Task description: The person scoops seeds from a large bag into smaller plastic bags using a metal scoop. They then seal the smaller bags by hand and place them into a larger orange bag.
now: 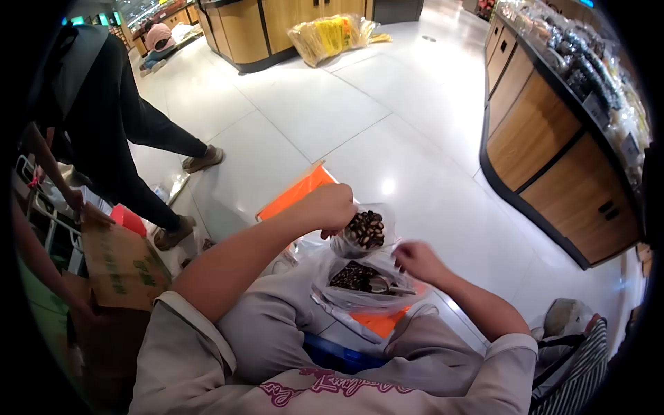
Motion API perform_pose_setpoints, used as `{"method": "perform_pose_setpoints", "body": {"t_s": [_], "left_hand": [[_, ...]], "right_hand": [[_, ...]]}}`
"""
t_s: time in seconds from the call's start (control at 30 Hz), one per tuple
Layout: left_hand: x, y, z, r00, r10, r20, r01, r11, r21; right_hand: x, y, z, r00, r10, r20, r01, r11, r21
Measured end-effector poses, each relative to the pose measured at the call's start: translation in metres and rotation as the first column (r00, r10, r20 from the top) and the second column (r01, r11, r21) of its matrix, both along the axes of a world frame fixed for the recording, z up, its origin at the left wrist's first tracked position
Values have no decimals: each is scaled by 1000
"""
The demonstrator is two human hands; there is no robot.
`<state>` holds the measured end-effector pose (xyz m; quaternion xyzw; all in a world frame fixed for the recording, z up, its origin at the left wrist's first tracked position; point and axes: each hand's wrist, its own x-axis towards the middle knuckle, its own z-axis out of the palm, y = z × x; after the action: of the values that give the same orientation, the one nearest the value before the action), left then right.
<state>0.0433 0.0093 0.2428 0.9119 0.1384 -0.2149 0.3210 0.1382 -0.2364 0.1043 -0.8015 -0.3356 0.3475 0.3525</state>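
Observation:
My left hand [337,209] is closed on the rim of a small clear plastic bag [389,220]. Dark seeds with pale centres [366,229] fill its lower part. My right hand [420,261], slightly blurred, has its fingers curled in at the right of this bag; what they pinch, if anything, I cannot make out. Below both hands, a larger translucent bag [325,294] lies open between my knees. It holds more dark seeds [351,275], with a metal scoop [380,284] resting among them, its handle pointing right.
Orange packaging [299,191] lies beyond my left forearm. At the left, a person in dark trousers [104,104] stands near hands holding a cardboard box [124,263]. A wooden display counter [546,138] curves along the right. A yellow package [328,38] leans against another counter ahead.

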Motion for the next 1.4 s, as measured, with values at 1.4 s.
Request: {"method": "perform_pose_setpoints", "body": {"t_s": [1.4], "left_hand": [[-23, -61, 34, 745, 142, 652, 461, 596, -657]], "right_hand": [[-62, -32, 202, 931, -320, 175, 115, 712, 692]]}}
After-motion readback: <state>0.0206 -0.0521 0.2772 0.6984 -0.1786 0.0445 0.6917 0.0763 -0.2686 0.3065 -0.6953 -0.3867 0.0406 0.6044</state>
